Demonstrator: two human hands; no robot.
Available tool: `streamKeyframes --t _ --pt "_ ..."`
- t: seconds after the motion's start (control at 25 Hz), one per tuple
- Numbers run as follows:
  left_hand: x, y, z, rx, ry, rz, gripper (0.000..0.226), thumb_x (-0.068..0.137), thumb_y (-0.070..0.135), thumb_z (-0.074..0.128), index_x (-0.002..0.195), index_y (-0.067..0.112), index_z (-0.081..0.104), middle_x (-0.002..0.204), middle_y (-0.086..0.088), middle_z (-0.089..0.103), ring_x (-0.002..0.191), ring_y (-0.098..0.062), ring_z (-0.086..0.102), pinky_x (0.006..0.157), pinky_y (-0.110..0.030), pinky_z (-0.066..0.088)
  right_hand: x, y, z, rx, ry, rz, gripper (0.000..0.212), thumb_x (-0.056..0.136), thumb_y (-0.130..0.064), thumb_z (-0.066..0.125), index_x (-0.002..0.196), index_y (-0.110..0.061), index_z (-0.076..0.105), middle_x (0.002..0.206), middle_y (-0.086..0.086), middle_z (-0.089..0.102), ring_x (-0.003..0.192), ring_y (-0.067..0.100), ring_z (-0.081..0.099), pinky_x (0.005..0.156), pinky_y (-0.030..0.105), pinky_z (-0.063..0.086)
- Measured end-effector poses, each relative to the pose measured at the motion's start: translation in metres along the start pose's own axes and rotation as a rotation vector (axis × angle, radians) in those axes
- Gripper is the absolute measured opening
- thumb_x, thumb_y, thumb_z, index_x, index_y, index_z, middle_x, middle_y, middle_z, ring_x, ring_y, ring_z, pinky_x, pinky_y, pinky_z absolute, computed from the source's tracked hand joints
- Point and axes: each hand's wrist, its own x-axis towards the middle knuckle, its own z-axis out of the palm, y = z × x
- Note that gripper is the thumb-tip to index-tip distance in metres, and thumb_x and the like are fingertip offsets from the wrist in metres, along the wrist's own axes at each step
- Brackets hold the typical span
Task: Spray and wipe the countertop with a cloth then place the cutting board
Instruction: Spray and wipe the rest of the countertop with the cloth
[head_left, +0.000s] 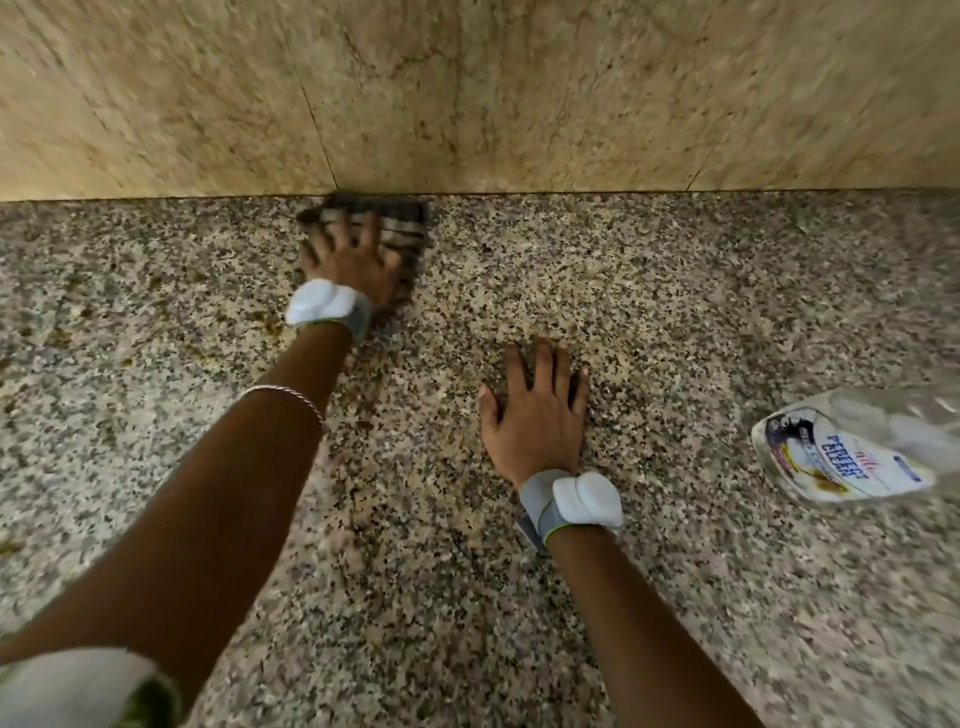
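The speckled granite surface (675, 291) runs back to a beige stone wall (519, 93). A dark striped cloth (402, 221) lies on it, right against the wall edge. A clear, labelled spray bottle (852, 457) lies at the right, well apart from the cloth. Yellowish-brown smears (171, 296) mark the left part.

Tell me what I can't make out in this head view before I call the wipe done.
All head view.
- Spray bottle: cut off by the right edge, nozzle unseen, blurred.
- Cloth: partly under the left hand, weave smeared by motion blur.
- Yellowish spots on the countertop at left: too blurred to tell stain from stone.
- Cutting board: nowhere in frame.
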Motion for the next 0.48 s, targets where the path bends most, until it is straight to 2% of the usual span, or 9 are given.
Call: streamKeyframes --t 0.08,0.24,0.28,0.36,0.44,0.48 --pt "-0.002 -0.012 -0.003 -0.014 0.002 -0.086 0.063 0.095 0.049 0.027 0.15 0.026 0.008 0.158 -0.015 0.004 0.142 -0.045 0.004 0.114 -0.06 0.004 0.0 0.0 0.001 -0.011 -0.022 -0.004 0.059 0.092 -0.049 0.032 0.145 -0.022 0.03 0.155 0.011 0.02 0.144 0.034 0.011 0.115 0.056 0.008" --pt "-0.029 0.029 0.011 0.035 0.003 0.202 0.063 0.093 0.049 0.03 0.149 0.028 0.012 0.158 -0.011 0.009 0.142 -0.043 0.009 0.113 -0.059 0.008 -0.001 -0.001 0.002 -0.01 0.026 0.001 0.061 0.089 -0.05 0.027 0.142 -0.021 0.037 0.154 0.012 0.025 0.142 0.035 0.016 0.113 0.057 0.011" --pt "-0.023 0.021 0.009 0.041 0.025 0.191 0.064 0.093 0.051 0.029 0.149 0.027 0.011 0.158 -0.013 0.008 0.141 -0.044 0.009 0.113 -0.06 0.008 -0.001 -0.001 0.003 -0.012 0.036 0.002 0.061 0.089 -0.051 0.028 0.141 -0.021 0.038 0.153 0.012 0.027 0.142 0.035 0.019 0.113 0.057 0.014" --pt "0.003 0.001 -0.003 0.01 0.028 0.028 0.067 0.094 0.055 0.026 0.15 0.025 0.008 0.158 -0.016 0.004 0.141 -0.046 0.006 0.114 -0.061 0.005 -0.001 -0.001 0.004 -0.031 0.047 -0.001 0.061 0.089 -0.052 0.025 0.14 -0.021 0.039 0.152 0.011 0.03 0.141 0.036 0.022 0.112 0.057 0.016" --pt "0.021 -0.001 -0.011 -0.023 0.001 -0.112 0.07 0.093 0.055 0.028 0.151 0.02 0.008 0.157 -0.019 0.003 0.141 -0.048 0.003 0.114 -0.061 0.002 0.0 -0.001 0.004 -0.039 0.03 0.007 0.063 0.09 -0.053 0.021 0.142 -0.021 0.036 0.153 0.011 0.027 0.142 0.035 0.019 0.113 0.056 0.013" --pt "0.023 0.01 -0.009 -0.021 0.002 -0.128 0.071 0.093 0.055 0.029 0.151 0.019 0.008 0.157 -0.02 0.004 0.141 -0.048 0.003 0.114 -0.061 0.001 0.0 -0.001 0.004 -0.042 0.018 0.007 0.063 0.09 -0.054 0.019 0.143 -0.021 0.034 0.154 0.011 0.025 0.142 0.035 0.017 0.113 0.056 0.011"
